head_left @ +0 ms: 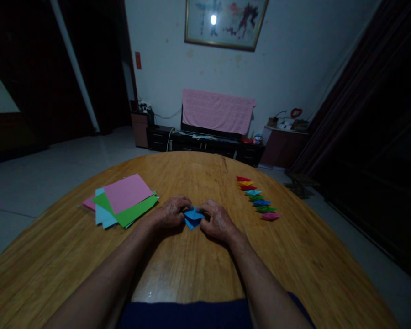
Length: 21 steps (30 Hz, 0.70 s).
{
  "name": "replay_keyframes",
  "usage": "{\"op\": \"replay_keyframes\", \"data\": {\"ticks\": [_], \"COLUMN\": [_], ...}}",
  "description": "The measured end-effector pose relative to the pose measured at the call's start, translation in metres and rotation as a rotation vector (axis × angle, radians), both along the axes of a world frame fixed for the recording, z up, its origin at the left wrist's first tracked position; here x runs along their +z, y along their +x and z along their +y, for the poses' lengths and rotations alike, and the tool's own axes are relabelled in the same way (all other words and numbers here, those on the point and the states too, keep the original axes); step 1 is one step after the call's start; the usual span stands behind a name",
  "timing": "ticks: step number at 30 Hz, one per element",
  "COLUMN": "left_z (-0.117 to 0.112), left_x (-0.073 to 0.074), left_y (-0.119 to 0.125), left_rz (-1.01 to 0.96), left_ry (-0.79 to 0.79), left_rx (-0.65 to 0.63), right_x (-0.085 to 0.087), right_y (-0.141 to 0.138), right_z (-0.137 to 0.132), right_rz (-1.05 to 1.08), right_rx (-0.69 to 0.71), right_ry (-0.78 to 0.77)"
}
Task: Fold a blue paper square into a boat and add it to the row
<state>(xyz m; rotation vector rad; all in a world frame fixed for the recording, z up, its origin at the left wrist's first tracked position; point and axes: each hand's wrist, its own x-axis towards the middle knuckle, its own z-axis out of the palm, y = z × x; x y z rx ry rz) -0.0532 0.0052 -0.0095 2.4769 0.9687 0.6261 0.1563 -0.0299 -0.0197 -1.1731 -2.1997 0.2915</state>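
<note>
Left hand (171, 212) is pinching the left side of a small blue folded paper (194, 214); right hand (219, 222) is pinching its right side. The paper is sitting between both hands, over the wooden table (192, 269). Watching remotely in dim light, I am not clearly making out its folds. Coloured sheets (128, 191) are lying left of the left hand; small boat-shaped papers (256, 198) are lining up right of the right hand.

Wooden table (188, 274) with coloured sheets (127, 193); blue folded paper (193, 214); paper boats (253, 193)
</note>
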Motion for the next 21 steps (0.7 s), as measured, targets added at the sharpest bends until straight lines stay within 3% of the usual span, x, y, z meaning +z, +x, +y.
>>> {"op": "replay_keyframes", "data": {"ticks": [7, 15, 21], "left_z": [-0.003, 0.002, 0.001], "left_x": [0.011, -0.002, -0.003], "left_y": [0.002, 0.008, 0.007], "left_rz": [0.023, 0.104, 0.164], "left_ry": [-0.078, 0.026, 0.063], "left_rx": [0.1, 0.058, 0.055], "right_x": [0.0, 0.003, 0.013], "right_y": [-0.001, -0.001, -0.002], "right_z": [0.0, -0.004, -0.005], "right_rz": [-0.05, -0.076, -0.088], "right_rx": [0.009, 0.022, 0.018], "right_ry": [-0.014, -0.046, -0.14]}}
